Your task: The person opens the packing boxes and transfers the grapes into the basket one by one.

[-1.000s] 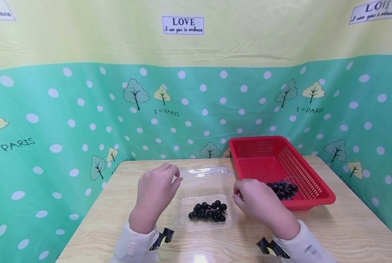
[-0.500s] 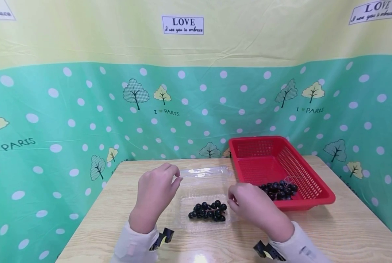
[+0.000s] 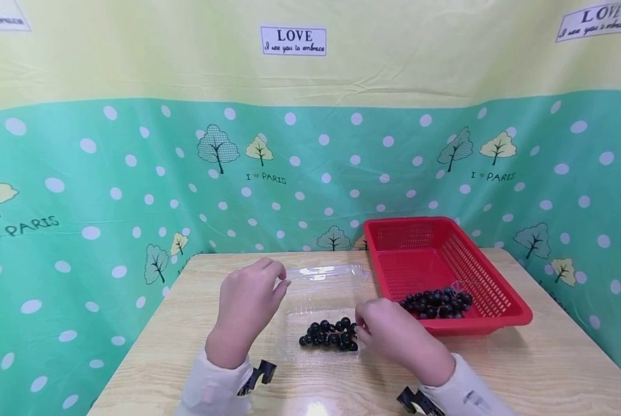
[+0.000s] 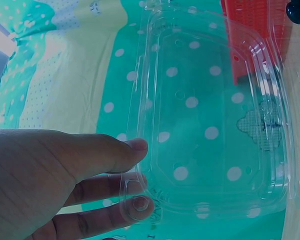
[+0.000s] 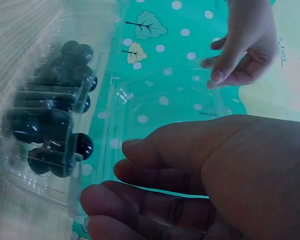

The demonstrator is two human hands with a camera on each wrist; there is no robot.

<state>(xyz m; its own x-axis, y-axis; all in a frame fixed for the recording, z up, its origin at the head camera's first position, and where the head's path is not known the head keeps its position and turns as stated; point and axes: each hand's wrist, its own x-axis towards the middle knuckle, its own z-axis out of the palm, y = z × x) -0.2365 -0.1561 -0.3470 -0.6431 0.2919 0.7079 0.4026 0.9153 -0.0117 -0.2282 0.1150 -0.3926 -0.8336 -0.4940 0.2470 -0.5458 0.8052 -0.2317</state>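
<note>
A clear plastic clamshell container (image 3: 291,352) lies on the table with its lid raised at the back. Inside its base rests a bunch of dark grapes (image 3: 327,336). My left hand (image 3: 249,309) pinches the left corner of the transparent lid (image 4: 205,155) between thumb and fingers, as the left wrist view shows. Beside the base's right side is my right hand (image 3: 400,336), close to the grapes. In the right wrist view its fingers (image 5: 107,200) are loosely bent with nothing between them and the thumb. Whether it touches the rim cannot be told.
A red plastic basket (image 3: 503,289) stands at the right on the wooden table (image 3: 159,358), near my right hand. More dark grapes (image 3: 440,303) lie in its front part. A polka-dot curtain (image 3: 310,156) hangs around the table's back and sides.
My right hand has moved left and slightly toward the front, from beside the basket to the container's right side. The left hand and lid have stayed put.
</note>
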